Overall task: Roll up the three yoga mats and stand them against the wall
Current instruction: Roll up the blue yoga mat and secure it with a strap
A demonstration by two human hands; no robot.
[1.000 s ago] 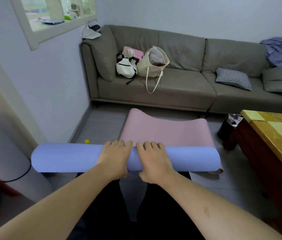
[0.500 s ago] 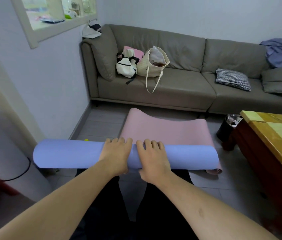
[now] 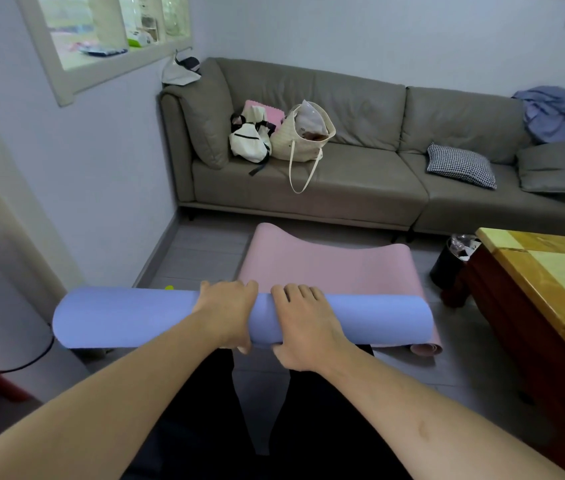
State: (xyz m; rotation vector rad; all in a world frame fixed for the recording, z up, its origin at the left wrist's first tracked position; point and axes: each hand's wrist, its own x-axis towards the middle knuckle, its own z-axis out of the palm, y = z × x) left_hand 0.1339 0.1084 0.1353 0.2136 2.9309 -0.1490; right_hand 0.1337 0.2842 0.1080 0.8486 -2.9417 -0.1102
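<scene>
A: While the grey sofa (image 3: pixel 308 178) fills the back of the room, the task's things lie on the tiled floor in front of it: a pink mat (image 3: pixel 326 265) spread flat, its far end buckled up, and a blue rolled mat (image 3: pixel 128 320) held across its near end, at the person's knees.

B: How does the person hold the roll?

A: Both hands sit side by side at its middle. The left hand (image 3: pixel 227 313) wraps over the top, fingers curled round the far side, thumb underneath. The right hand (image 3: pixel 303 323) grips likewise, fingers close together over the crest.

B: And how should it handle?

A: It looks like light foam: soft, springy, a matte surface that should not slip. The roll keeps its round shape, but the judgement is that it will loosen if the grip eases. A central hold balances the long ends; for standing it up, a hand nearer one end would steer better.

B: Anything smaller?

A: A small pink roll end (image 3: pixel 424 348) shows beneath the blue roll's right end. A third mat cannot be made out.
</scene>
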